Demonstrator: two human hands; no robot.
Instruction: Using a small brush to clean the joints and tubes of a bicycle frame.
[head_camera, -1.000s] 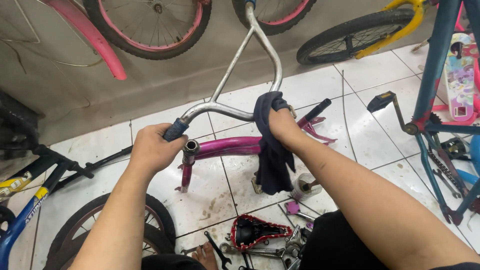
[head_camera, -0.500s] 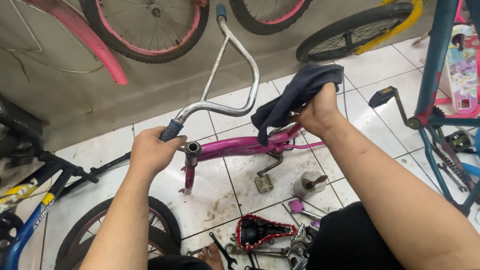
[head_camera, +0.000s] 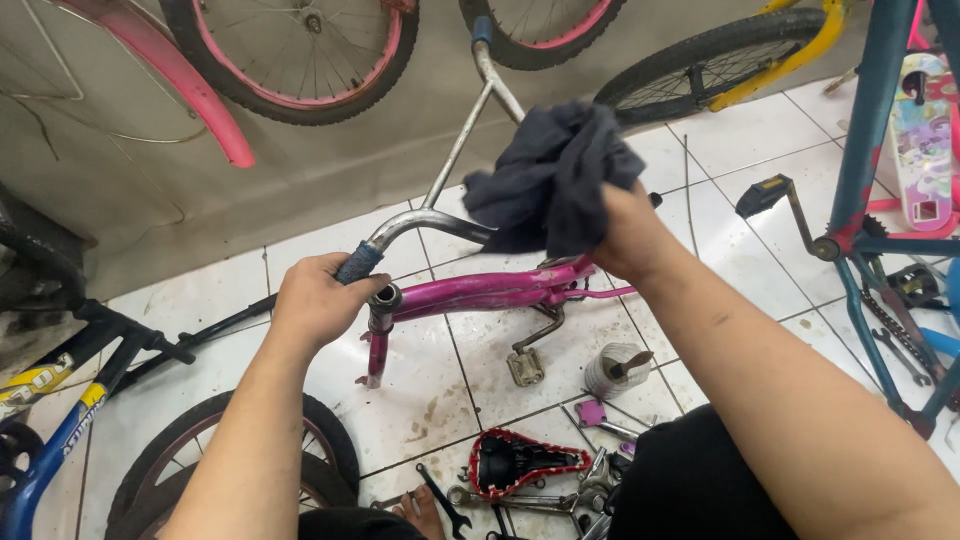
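Left hand (head_camera: 318, 298) is clenching the grip end of the handlebar (head_camera: 440, 205), steadying it at centre frame — right hand (head_camera: 622, 235) is bunching the dark rag (head_camera: 555, 175) against it.

Pink bicycle frame (head_camera: 500, 292) lying on white tiled floor (head_camera: 740, 140); red-trimmed saddle (head_camera: 520, 462), wrenches (head_camera: 440, 500), possibly a small tin (head_camera: 612, 368) nearby.

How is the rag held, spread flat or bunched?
Bunched: the rag sits crumpled in loose folds in the right hand, above the handlebar.
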